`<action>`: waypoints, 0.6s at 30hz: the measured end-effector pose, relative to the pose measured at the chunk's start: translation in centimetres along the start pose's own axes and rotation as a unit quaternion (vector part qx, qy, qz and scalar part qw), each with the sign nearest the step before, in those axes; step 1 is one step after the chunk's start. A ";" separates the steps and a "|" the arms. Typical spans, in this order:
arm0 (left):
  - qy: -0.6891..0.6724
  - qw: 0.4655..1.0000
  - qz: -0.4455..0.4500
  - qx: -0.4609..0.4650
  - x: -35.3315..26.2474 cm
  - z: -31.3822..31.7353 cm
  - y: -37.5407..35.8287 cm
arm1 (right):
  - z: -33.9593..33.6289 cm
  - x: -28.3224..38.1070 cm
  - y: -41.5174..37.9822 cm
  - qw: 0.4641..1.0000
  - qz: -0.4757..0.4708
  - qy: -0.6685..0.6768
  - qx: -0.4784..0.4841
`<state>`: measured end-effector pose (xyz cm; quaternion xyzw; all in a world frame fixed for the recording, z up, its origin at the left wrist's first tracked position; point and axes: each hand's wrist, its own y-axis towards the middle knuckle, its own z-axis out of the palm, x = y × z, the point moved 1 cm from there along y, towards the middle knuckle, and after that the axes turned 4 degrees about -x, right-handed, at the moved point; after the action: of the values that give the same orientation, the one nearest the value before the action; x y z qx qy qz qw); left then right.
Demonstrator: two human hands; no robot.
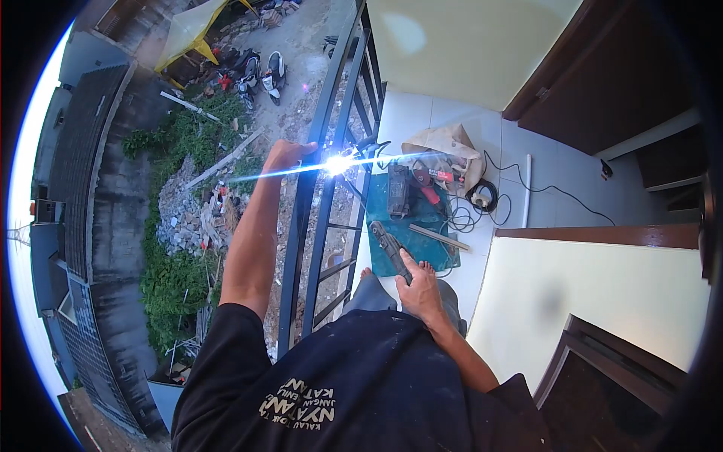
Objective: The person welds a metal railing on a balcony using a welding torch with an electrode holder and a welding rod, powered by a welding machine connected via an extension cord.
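Observation:
A glaring welding arc burns at the dark metal railing, washing out the metal around it. My right hand is wrapped round the handle of a welding electrode holder, low in front of my body. From its jaws a thin welding rod runs up toward the arc; its tip is lost in the glare. Left of the arc, my left hand is closed over the railing's outer top bar, arm stretched out over the drop.
On the tiled balcony floor lie a green mat, a dark welding machine, a red-and-black power tool, coiled cable, a sack and a white pipe. Beyond the railing, far below, are rubble and parked motorbikes.

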<state>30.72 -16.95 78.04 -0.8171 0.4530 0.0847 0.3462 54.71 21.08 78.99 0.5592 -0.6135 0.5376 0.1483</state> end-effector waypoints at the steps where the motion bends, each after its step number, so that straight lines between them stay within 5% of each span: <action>1: 0.000 1.000 0.000 0.000 0.1 0.1 0.1 | 0.0 0.0 0.0 1.000 -0.001 0.000 -0.002; 18: -0.029 0.998 -0.004 -0.051 -0.1 0.4 0.1 | 0.1 0.0 -0.2 0.999 -0.022 -0.006 -0.032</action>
<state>30.69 -16.65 77.75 -0.8327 0.4346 0.1298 0.3175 54.92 21.05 79.05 0.5706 -0.6188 0.5111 0.1741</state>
